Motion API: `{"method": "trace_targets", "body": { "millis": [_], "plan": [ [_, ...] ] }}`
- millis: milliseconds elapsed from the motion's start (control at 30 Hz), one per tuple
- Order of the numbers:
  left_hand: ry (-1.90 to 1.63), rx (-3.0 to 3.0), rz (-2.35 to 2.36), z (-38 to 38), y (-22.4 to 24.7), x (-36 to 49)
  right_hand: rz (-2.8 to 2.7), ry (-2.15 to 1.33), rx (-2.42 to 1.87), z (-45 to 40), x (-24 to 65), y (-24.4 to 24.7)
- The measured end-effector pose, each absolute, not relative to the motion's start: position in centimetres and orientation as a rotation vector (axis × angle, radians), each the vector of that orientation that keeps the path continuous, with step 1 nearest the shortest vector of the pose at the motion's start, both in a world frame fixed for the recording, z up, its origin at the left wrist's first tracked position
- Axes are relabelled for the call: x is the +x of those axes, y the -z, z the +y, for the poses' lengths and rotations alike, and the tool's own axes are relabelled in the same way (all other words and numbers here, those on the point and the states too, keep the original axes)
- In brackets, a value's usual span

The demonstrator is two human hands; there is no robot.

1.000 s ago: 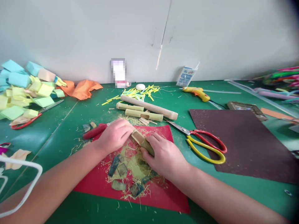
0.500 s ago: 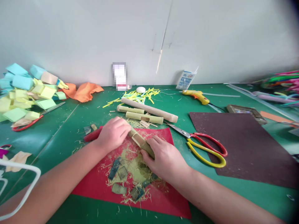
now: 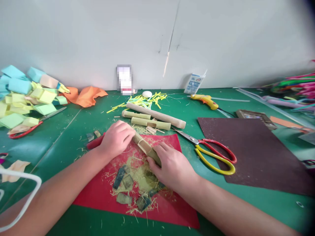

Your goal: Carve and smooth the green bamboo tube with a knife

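Grips a bamboo tube [image 3: 146, 147], cut window facing up, slantwise over the red sheet [image 3: 98, 193] on the counter [image 3: 94, 119].

Curls the left hand [image 3: 117, 137] closed over the far end; wraps the right hand [image 3: 172, 166] closed around the near end, thumb alongside. Likely light, stiff and smooth, weakest at the window; best held by the uncut ends. Includes one tube in hand, two shorter tubes [image 3: 140, 121] and one wooden rod [image 3: 157, 115] behind it, one pair of red-and-yellow-handled scissors [image 3: 193, 139] at right, one glue gun [image 3: 205, 100] farther back.

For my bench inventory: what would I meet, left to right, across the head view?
Pastel heap, crumpled orange sheet, left hand, held bamboo piece, right hand, scissors with red and yellow handles, multicoloured bundle.
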State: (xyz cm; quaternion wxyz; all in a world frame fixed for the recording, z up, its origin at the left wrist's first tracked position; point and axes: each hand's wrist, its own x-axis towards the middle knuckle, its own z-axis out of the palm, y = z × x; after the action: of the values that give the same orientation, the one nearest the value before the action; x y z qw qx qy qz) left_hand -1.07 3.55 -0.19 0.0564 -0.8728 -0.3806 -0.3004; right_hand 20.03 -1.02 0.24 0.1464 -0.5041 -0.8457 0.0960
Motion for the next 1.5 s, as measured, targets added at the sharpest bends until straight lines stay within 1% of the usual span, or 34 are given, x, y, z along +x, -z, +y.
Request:
{"method": "trace_targets", "body": {
  "millis": [367, 500, 633, 733, 867, 1200, 1300, 1433, 1500],
  "plan": [
    [0.924, -2.705, -1.172, 3.37, 0.16, -1.11, -2.435, -0.235, -1.477, -1.14, 20.11, -0.25],
    [1.001, -2.649, -1.173, 3.56, 0.29, -1.21, -2.422, -0.187, -1.490, -1.16, 20.04, -0.40],
    [0.988, -2.708, -1.107, 3.79, 0.33, -1.24, -2.437, -0.210, -1.483, -1.12, 20.02, -0.49],
    [1.018, -2.653, -1.147, 3.73, 0.25, -1.12, -2.427, -0.233, -1.483, -1.15, 19.99, -0.40],
    [0.922, -2.744, -1.104, 3.28, 0.10, -0.84, -2.401, -0.279, -1.489, -1.24, 19.92, -0.26],
    [1.002, -2.655, -1.168, 3.45, 0.15, -0.96, -2.408, -0.292, -1.478, -1.06, 19.94, -0.30],
    [0.962, -2.724, -1.122, 3.56, 0.17, -1.09, -2.417, -0.293, -1.460, -1.09, 19.95, -0.39],
    [1.029, -2.671, -1.149, 3.72, 0.09, -1.25, -2.407, -0.300, -1.468, -1.07, 19.95, -0.50],
    [0.983, -2.689, -1.144, 3.67, 0.03, -1.25, -2.405, -0.307, -1.462, -1.03, 19.96, -0.51]
  ]
}}
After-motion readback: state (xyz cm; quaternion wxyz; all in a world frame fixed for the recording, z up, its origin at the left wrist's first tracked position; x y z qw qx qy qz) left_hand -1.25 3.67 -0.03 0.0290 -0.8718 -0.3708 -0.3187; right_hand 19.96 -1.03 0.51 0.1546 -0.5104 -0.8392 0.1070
